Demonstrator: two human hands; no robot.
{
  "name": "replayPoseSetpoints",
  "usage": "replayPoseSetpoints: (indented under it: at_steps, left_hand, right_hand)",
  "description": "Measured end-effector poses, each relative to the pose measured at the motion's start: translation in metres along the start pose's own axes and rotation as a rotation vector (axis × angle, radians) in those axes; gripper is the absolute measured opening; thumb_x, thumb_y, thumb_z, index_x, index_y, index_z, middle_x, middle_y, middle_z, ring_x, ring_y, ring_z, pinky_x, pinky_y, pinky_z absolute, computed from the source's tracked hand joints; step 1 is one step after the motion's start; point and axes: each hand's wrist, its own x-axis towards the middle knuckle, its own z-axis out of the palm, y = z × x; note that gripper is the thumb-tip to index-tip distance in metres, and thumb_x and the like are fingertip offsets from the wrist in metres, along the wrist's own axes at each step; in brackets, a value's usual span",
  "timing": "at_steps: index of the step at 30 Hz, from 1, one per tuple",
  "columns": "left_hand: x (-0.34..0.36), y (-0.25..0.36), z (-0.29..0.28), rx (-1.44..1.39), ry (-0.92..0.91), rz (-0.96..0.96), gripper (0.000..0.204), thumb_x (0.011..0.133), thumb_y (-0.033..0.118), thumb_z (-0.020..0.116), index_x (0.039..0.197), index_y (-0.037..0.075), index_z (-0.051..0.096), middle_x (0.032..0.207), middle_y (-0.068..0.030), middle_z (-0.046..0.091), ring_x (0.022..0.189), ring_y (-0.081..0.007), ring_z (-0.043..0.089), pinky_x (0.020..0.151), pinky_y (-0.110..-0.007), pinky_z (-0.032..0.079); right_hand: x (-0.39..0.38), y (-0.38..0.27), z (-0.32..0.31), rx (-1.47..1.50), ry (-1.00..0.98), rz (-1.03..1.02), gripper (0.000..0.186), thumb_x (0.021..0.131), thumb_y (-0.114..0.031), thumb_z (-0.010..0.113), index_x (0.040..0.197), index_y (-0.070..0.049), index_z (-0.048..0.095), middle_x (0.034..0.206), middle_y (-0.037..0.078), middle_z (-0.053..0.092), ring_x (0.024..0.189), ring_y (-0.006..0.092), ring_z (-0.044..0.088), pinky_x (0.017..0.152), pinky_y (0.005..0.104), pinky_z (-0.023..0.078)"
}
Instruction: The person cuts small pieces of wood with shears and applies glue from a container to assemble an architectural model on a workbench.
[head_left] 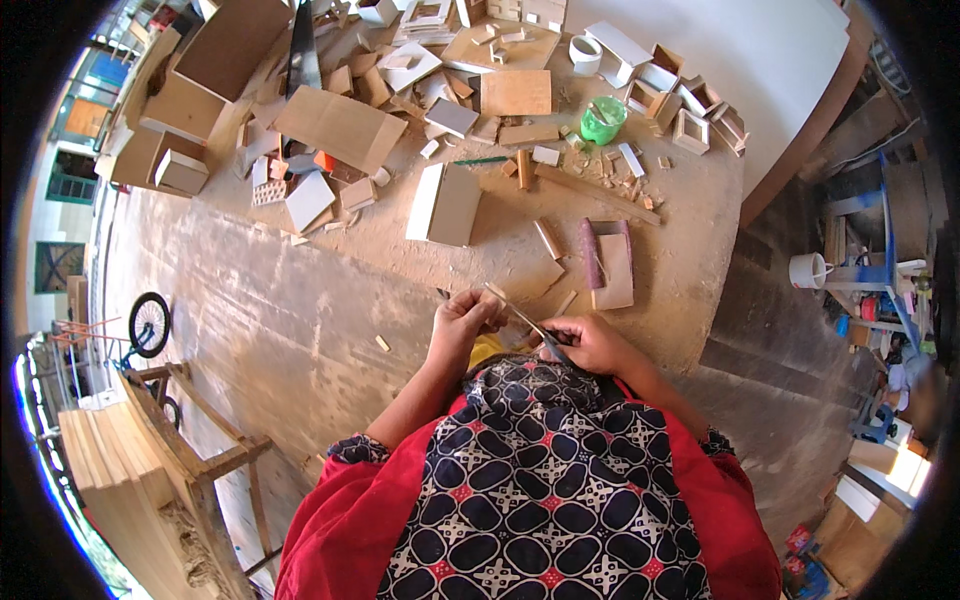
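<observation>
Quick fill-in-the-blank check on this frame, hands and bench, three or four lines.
1. The left hand and right hand together hold a thin ____ of wood.
2. The small plastic bucket among the offcuts is ____ in colour.
3. At the left edge, beyond the floor, stands a ____ with a black tyre.
4. On a ledge at the right sits a ____ mug.

Missing words: strip; green; bicycle; white
</observation>
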Motion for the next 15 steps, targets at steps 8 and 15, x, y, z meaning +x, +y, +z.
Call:
replayPoseSetpoints:
  at_steps: [8,15]
  left_hand:
    - [0.001,0.001,-0.001,-0.019,0.009,-0.022,0.014,0.09,0.015,0.059,0.084,0.002,0.062,0.075,-0.0044,0.062,0.067,-0.0114,0.057,0.066,-0.024,0.046]
    - [0.009,-0.002,-0.006,0.004,-0.038,0.017,0.013,0.089,0.017,0.061,0.089,0.004,0.065,0.076,-0.0005,0.064,0.069,-0.0098,0.061,0.066,-0.024,0.047]
  right_hand:
    - [0.0,-0.009,0.001,0.052,-0.006,-0.006,0.033,0.086,-0.013,0.068,0.114,0.003,0.061,0.09,0.002,0.066,0.08,0.0038,0.056,0.069,0.0202,0.047]
    - [0.001,-0.001,0.002,0.084,0.026,-0.061,0.033,0.086,-0.012,0.067,0.115,0.003,0.061,0.094,0.003,0.067,0.083,0.0047,0.056,0.072,0.021,0.047]
